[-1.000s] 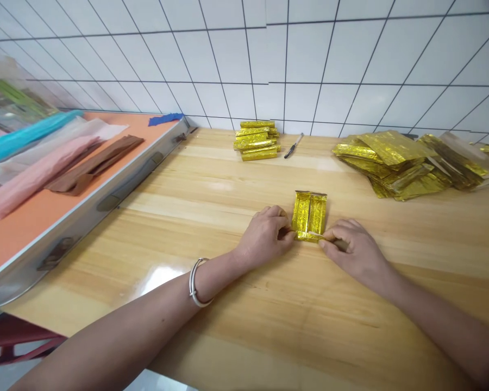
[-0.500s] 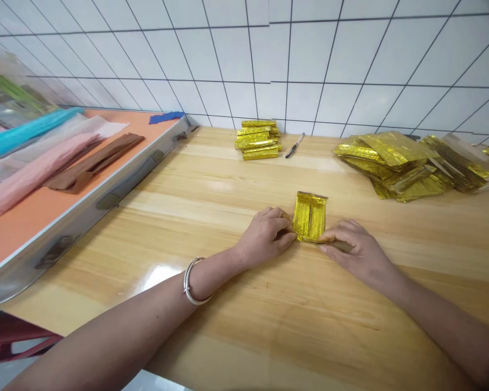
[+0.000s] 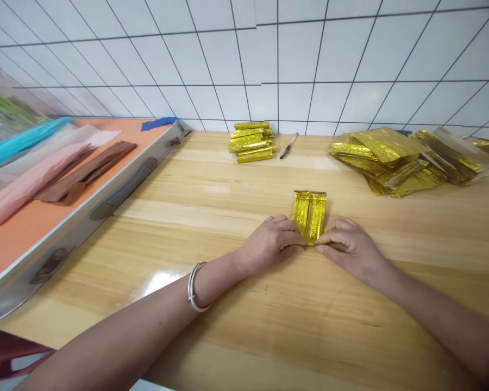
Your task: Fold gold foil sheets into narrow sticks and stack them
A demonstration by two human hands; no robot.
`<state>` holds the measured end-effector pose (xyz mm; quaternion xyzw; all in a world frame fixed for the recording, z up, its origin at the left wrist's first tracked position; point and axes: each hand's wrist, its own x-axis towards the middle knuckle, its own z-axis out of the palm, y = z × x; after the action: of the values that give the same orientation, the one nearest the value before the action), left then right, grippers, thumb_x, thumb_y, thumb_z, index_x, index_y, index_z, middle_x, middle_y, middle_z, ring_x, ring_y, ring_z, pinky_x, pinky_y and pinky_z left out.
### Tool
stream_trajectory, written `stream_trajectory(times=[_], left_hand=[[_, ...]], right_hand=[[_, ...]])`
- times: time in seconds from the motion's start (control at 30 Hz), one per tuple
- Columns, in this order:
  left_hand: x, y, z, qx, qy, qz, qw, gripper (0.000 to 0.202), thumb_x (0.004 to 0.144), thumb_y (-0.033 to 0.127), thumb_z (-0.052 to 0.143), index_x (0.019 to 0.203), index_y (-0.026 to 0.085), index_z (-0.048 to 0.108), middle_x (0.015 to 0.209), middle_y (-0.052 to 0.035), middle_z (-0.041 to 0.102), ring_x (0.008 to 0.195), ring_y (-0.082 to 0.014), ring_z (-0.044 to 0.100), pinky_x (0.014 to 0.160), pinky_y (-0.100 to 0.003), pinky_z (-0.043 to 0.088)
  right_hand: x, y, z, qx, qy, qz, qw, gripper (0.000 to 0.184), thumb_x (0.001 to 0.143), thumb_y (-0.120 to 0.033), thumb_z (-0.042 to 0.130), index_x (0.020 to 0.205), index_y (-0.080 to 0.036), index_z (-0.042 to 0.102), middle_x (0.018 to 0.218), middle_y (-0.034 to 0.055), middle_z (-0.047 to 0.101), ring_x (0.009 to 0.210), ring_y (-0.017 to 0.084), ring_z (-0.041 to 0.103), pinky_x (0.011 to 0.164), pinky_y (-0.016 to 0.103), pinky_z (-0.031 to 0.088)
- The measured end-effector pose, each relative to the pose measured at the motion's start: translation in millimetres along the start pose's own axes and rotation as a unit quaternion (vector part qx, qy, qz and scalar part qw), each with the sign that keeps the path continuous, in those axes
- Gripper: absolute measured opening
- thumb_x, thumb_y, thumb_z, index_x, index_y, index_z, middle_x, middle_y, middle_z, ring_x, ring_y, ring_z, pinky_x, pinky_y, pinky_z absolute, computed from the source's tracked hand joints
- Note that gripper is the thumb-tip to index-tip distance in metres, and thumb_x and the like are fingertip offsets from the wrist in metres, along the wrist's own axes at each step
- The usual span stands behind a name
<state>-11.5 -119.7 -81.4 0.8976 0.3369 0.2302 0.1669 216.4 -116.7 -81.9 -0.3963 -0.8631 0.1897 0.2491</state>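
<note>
A small folded piece of shiny gold foil paper (image 3: 315,212) lies on the wooden table, its two sides folded in so that they meet along a middle seam. My left hand (image 3: 272,244), with a silver bangle on the wrist, pinches the near left corner of it. At the near right corner, the thumb and forefinger of my right hand (image 3: 348,247) close on the same edge. My fingertips hide part of that near edge. The far edge of the paper stands slightly raised.
Beyond the paper lie a stack of rolled gold foil pieces (image 3: 250,142) and a pen (image 3: 289,145). A loose pile of gold sheets (image 3: 391,157) is at the back right. An orange-topped case (image 3: 118,127) on the left bears coloured crepe paper. A tiled wall (image 3: 297,54) bounds the table.
My left hand has slid right along the near edge, closer to my right hand. The paper's far edge looks more raised. The view has shifted slightly.
</note>
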Motion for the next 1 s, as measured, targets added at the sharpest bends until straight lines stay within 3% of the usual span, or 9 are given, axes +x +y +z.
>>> stream_trajectory(times=[0.13,0.33,0.6,0.73,1.0], left_hand=[[5,-2,3.7,-0.005,0.013,-0.010,1.000,0.019,0.089,0.027,0.049,0.092,0.020,0.067,0.086,-0.0047,0.063,0.085,-0.0164,0.054,0.078,-0.028,0.039],[11,-1,4.9,-0.026,0.019,-0.013,0.999,0.014,0.086,0.020,0.051,0.086,0.018,0.065,0.080,-0.0041,0.063,0.080,-0.0158,0.055,0.076,-0.027,0.041],[-1,-3,-12.1,-0.156,0.007,-0.121,0.980,0.020,0.080,0.024,0.061,0.099,0.017,0.060,0.085,-0.0015,0.063,0.073,-0.0118,0.057,0.068,-0.022,0.044],[-7,-6,-14.9,-0.111,0.025,-0.091,0.989,0.010,0.082,0.024,0.059,0.081,0.016,0.064,0.080,-0.0033,0.060,0.079,-0.0134,0.055,0.074,-0.024,0.044],[0,3,-8.6,0.007,0.047,-0.120,0.992,0.019,0.083,0.023,0.053,0.066,0.015,0.055,0.072,-0.0031,0.055,0.072,-0.0136,0.052,0.068,-0.025,0.042]], right_hand=[[-3,-10,-2,-0.024,0.018,-0.011,0.999,0.011,0.077,-0.024,0.063,0.087,-0.021,0.067,0.082,0.0043,0.061,0.082,0.019,0.050,0.073,0.033,0.038],[5,-13,-1,-0.019,-0.030,0.033,0.999,0.012,0.082,-0.025,0.056,0.073,-0.021,0.063,0.067,0.0002,0.059,0.070,0.016,0.049,0.068,0.031,0.035],[10,-15,2,-0.042,-0.028,0.070,0.996,0.017,0.078,-0.025,0.058,0.062,-0.020,0.056,0.061,-0.0009,0.055,0.064,0.015,0.046,0.064,0.029,0.033],[8,-17,4,-0.041,-0.013,0.079,0.996,0.014,0.077,-0.025,0.057,0.063,-0.021,0.058,0.061,-0.0002,0.056,0.065,0.016,0.047,0.063,0.029,0.033],[8,-19,6,-0.058,0.001,0.088,0.994,0.013,0.075,-0.023,0.057,0.062,-0.020,0.055,0.062,0.0003,0.056,0.065,0.017,0.047,0.063,0.029,0.033]])
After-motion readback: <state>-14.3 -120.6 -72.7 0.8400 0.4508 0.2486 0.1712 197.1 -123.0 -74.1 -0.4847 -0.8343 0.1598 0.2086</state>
